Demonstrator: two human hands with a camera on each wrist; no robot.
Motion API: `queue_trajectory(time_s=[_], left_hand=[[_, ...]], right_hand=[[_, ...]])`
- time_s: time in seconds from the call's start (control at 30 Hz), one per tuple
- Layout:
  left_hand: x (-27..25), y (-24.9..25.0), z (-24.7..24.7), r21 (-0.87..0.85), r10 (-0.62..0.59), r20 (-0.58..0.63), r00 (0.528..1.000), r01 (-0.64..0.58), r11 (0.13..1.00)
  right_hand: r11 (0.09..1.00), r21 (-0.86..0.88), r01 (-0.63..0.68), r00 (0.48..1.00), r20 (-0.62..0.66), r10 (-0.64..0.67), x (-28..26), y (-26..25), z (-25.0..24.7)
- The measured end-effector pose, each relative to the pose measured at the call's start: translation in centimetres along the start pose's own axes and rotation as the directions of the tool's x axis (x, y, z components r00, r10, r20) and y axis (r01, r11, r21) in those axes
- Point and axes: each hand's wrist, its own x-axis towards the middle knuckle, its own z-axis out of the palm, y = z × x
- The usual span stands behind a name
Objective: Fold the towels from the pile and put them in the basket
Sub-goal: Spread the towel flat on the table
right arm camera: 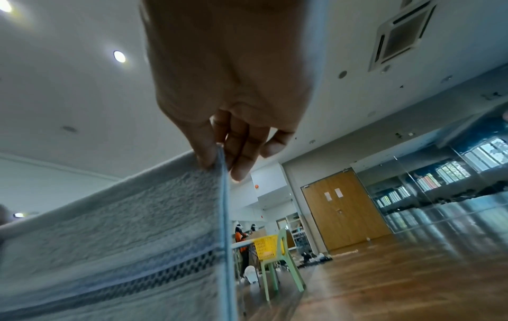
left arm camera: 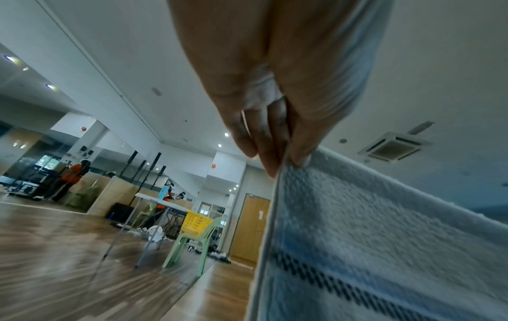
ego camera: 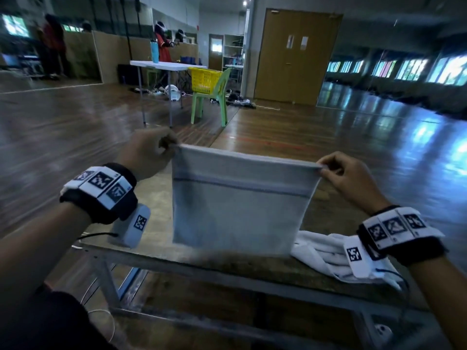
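Note:
A light grey towel (ego camera: 237,203) with a dark woven stripe hangs stretched in the air above the table (ego camera: 227,267). My left hand (ego camera: 149,150) pinches its top left corner, and my right hand (ego camera: 346,174) pinches its top right corner. The left wrist view shows my left hand (left arm camera: 274,152) with thumb and fingers clamped on the towel (left arm camera: 384,239) edge. In the right wrist view my right hand (right arm camera: 219,156) nips the towel (right arm camera: 123,228) corner the same way. A pile of white towels (ego camera: 326,253) lies on the table under my right wrist. A yellow basket (ego camera: 204,80) stands on a green chair far ahead.
The green chair (ego camera: 214,97) stands beside a white folding table (ego camera: 164,65) across the wooden floor. A person in red stands behind that table. Brown double doors (ego camera: 293,56) are at the back. The metal frame of my table (ego camera: 106,276) shows below its near edge.

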Motion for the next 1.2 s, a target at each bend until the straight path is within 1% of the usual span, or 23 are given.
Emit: queue_trajectory(time_s=[0.07, 0.13, 0.2, 0.23, 0.27, 0.3, 0.33, 0.4, 0.43, 0.47, 0.5, 0.57, 0.63, 0.7, 0.73, 0.8, 0.83, 0.9, 1.0, 1.03, 1.07, 1.13, 1.2], left_hand=[[0.2, 0.3, -0.7, -0.031, 0.009, -0.061, 0.998, -0.011, 0.999], [-0.4, 0.5, -1.1, -0.023, 0.023, -0.037, 0.999, -0.024, 0.999], [-2.0, -0.2, -0.7, -0.09, 0.041, 0.062, 0.997, -0.035, 0.995], [-3.0, -0.8, -0.2, -0.127, 0.055, 0.144, 0.988, -0.036, 0.991], [-4.2, -1.2, 0.4, -0.149, 0.062, 0.257, 0.964, -0.024, 0.988], [-5.5, -1.7, 1.2, -0.136, 0.049, 0.394, 0.918, 0.005, 0.991], [-6.8, -2.1, 2.1, -0.094, 0.02, 0.537, 0.843, 0.036, 0.995], [-9.5, -2.6, 4.1, 0.053, -0.084, 0.765, 0.639, 0.067, 0.996], [-10.8, -3.0, 5.2, 0.101, -0.122, 0.827, 0.549, 0.069, 0.992], [-11.9, -3.3, 6.3, 0.118, -0.134, 0.862, 0.488, 0.063, 0.991], [-12.6, -3.8, 7.2, 0.132, -0.139, 0.879, 0.456, 0.048, 0.99], [-13.4, -4.5, 8.4, 0.155, -0.155, 0.879, 0.45, 0.037, 0.987], [-13.3, -5.3, 9.4, 0.174, -0.19, 0.86, 0.474, 0.077, 0.982], [-12.8, -6.3, 10.4, 0.174, -0.196, 0.828, 0.525, 0.092, 0.981], [-12.4, -6.9, 10.9, 0.187, -0.206, 0.816, 0.54, 0.09, 0.978], [-11.6, -7.7, 11.9, 0.237, -0.251, 0.797, 0.549, 0.097, 0.967], [-11.2, -8.1, 12.4, 0.265, -0.278, 0.789, 0.547, 0.105, 0.959], [-10.2, -8.5, 13.3, 0.305, -0.322, 0.771, 0.55, 0.127, 0.944], [-9.1, -9.2, 13.8, 0.327, -0.364, 0.734, 0.574, 0.171, 0.929], [-8.7, -9.6, 14.0, 0.334, -0.375, 0.729, 0.573, 0.181, 0.925], [-8.5, -9.8, 14.2, 0.344, -0.386, 0.735, 0.557, 0.183, 0.921], [-8.4, -9.9, 14.3, 0.367, -0.393, 0.775, 0.495, 0.155, 0.917], [-8.5, -9.8, 14.2, 0.374, -0.392, 0.798, 0.459, 0.133, 0.918]], right_hand=[[0.999, -0.003, 0.039, 0.998, -0.047, -0.039, 0.5, -0.8, -1.0], [0.998, 0.002, 0.061, 0.998, -0.031, -0.061, 0.1, -1.0, -1.4], [0.998, 0.017, 0.058, 0.997, 0.056, -0.059, -1.1, -0.5, -1.0], [0.999, 0.004, 0.048, 0.99, 0.135, -0.048, -2.0, 0.1, -0.5], [0.999, -0.023, 0.035, 0.971, 0.236, -0.029, -3.1, 0.8, 0.1], [0.998, -0.059, 0.014, 0.937, 0.35, 0.008, -4.3, 1.7, 0.9], [0.996, -0.091, -0.006, 0.882, 0.469, 0.048, -5.7, 2.6, 1.8], [0.986, -0.168, -0.011, 0.739, 0.663, 0.122, -8.5, 4.3, 3.6], [0.98, -0.196, -0.01, 0.67, 0.726, 0.153, -9.7, 4.8, 4.5], [0.979, -0.2, -0.027, 0.619, 0.766, 0.174, -10.6, 5.2, 5.3], [0.981, -0.187, -0.051, 0.589, 0.787, 0.181, -11.3, 5.5, 5.9], [0.984, -0.151, -0.099, 0.59, 0.787, 0.18, -11.8, 6.0, 6.8], [0.983, -0.133, -0.125, 0.611, 0.77, 0.182, -11.5, 6.6, 7.8], [0.985, -0.103, -0.135, 0.651, 0.741, 0.167, -10.4, 7.2, 9.0], [0.987, -0.093, -0.134, 0.678, 0.717, 0.16, -9.8, 7.7, 9.8], [0.989, -0.092, -0.119, 0.726, 0.671, 0.15, -8.4, 8.8, 11.5], [0.987, -0.103, -0.121, 0.736, 0.658, 0.158, -7.6, 9.2, 12.4], [0.982, -0.135, -0.135, 0.733, 0.653, 0.191, -5.9, 9.7, 13.8], [0.976, -0.159, -0.148, 0.739, 0.638, 0.216, -4.0, 10.1, 15.5], [0.974, -0.169, -0.153, 0.728, 0.647, 0.227, -3.3, 10.5, 16.1], [0.971, -0.181, -0.154, 0.706, 0.668, 0.236, -2.9, 10.8, 16.5], [0.968, -0.205, -0.142, 0.634, 0.733, 0.248, -2.3, 11.2, 17.3], [0.969, -0.21, -0.126, 0.591, 0.769, 0.244, -2.1, 11.4, 17.8]])
